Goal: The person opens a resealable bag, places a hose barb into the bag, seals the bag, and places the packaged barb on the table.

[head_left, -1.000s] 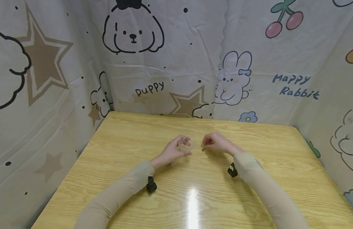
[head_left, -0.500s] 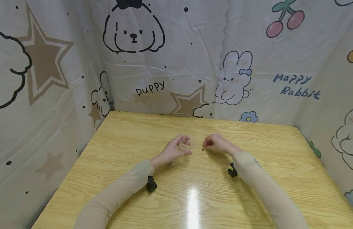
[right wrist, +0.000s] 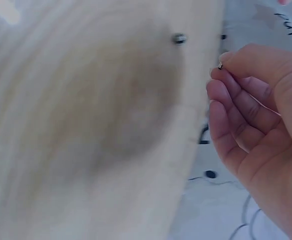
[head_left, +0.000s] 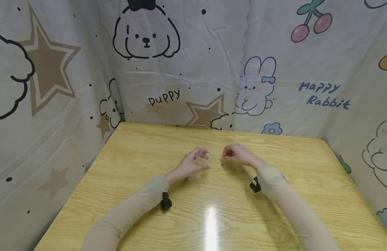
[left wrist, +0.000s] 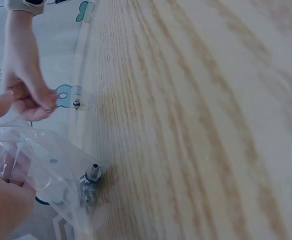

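My left hand [head_left: 191,164] holds a clear plastic bag [left wrist: 51,165] by its spread mouth, thumb on one side and fingers on the other. Several small metal fittings [left wrist: 91,181] lie in the bag's lower corner, near the tabletop. Across from it, my right hand [head_left: 238,155] pinches a tiny metal piece [right wrist: 220,65] between thumb and index finger, raised a little over the table. Its other fingers are curled loosely. Just below those fingertips, a small metal part [right wrist: 179,38] sits on the wood, apart from the hand. Its exact kind is too small to tell.
The wood-grain table [head_left: 143,150] spans the whole work area. A printed cloth [head_left: 193,62] with cartoon animals and stars hangs behind it and along both sides. Black wrist cameras [head_left: 166,201] are strapped to both forearms. Light glares on the table's front middle.
My right fingertips have lifted slightly off the table with the tiny metal piece, leaving another part on the wood. The left hand and bag stay almost still.
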`<state>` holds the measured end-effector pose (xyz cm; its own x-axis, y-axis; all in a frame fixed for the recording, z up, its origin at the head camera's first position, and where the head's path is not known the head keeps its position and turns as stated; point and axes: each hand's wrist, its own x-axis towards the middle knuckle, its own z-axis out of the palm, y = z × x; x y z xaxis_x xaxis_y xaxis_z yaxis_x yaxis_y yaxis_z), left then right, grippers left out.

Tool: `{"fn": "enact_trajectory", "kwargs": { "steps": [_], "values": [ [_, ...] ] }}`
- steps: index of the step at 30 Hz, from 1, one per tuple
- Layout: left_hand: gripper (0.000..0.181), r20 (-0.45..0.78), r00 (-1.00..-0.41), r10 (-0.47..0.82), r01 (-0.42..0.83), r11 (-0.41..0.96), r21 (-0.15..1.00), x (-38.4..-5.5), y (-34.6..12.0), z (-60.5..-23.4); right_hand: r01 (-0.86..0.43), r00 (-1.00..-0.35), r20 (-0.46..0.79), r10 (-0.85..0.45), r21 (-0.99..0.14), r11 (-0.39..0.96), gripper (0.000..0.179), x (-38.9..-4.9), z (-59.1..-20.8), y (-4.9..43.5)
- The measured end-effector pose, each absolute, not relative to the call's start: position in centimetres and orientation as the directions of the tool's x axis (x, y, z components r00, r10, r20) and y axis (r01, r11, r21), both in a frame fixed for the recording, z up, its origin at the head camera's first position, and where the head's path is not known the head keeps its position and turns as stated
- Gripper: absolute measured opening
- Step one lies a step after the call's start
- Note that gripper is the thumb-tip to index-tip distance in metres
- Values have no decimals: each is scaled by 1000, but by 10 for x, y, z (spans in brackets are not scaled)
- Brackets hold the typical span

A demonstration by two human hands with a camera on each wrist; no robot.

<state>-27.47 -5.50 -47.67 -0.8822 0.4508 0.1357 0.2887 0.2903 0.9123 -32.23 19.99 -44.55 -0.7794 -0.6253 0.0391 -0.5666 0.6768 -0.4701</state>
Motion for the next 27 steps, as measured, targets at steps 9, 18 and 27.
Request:
{"fn": "enact_trajectory", "kwargs": {
  "steps": [9, 18, 27],
  "values": [
    [50, 136, -880, 455, 293, 294, 910, -275, -54, -478, -637, -740, 143, -658, -463, 616, 4, -314, -412, 190],
    [53, 124, -874, 470, 279, 277, 919, -274, -55, -476, -730, -662, 213, -719, -401, 553, 6, -296, -379, 168],
    [55, 102, -878, 468, 252, 271, 929, -274, -57, -476, -829, -534, 250, -807, -341, 443, 6, -288, -373, 149]
  ]
}}
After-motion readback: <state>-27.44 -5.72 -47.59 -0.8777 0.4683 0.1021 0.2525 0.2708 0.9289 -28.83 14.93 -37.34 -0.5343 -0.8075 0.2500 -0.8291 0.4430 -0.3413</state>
